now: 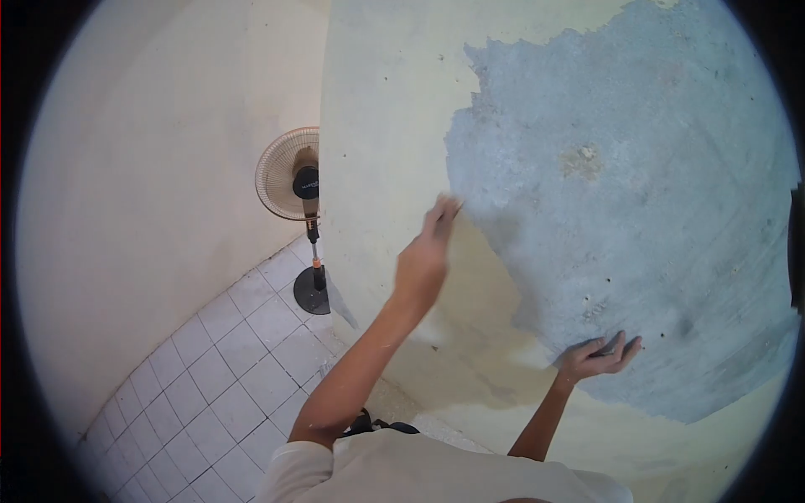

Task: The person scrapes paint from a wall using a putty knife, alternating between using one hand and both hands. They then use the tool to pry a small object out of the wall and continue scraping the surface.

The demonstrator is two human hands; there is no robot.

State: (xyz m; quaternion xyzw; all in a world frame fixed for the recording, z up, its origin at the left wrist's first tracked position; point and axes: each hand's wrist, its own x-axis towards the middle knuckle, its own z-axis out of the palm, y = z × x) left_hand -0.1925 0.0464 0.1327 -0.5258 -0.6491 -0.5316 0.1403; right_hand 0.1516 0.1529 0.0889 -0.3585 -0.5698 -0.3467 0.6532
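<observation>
A wall [377, 109] with pale yellow paint fills the middle and right, with a large bare grey-blue patch [587, 226] of ragged outline. My left hand [426, 256], slightly blurred, is at the patch's left edge, its fingers pressed together against the wall and what they pinch hidden. Lower down, my right hand [597, 359] is by the patch's bottom edge, palm turned up and fingers curled. A small dark shape shows between its thumb and fingers; I cannot tell what it is.
A standing fan [288, 173] with a round black base is partly hidden behind the wall's edge at left. White tiles [222, 369] cover the floor beside a plain cream wall [159, 168]. A dark object [795, 247] juts in at the far right.
</observation>
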